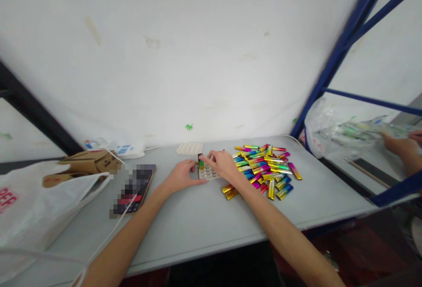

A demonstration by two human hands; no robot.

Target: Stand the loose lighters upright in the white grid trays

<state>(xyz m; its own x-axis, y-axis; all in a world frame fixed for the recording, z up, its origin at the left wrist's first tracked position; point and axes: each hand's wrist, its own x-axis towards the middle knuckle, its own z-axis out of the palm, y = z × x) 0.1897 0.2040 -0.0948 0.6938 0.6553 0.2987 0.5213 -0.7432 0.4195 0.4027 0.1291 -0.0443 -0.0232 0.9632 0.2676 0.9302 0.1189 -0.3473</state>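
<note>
A white tray with rows of round holes lies on the grey table in front of me. My left hand grips its left side, thumb along the near edge and fingers near the far left corner. One shiny lighter with a dark top stands upright at that corner. The fingertips of my right hand close around its upper part; their exact contact is partly hidden. Beside my right forearm spreads a loose pile of metallic, many-coloured lighters. A second pale holed tray rests against the wall.
On the left are a phone, a white plastic bag, a cardboard box and a white cable. A blue metal frame borders the right side. Beyond it, another person's hand touches a clear plastic bag.
</note>
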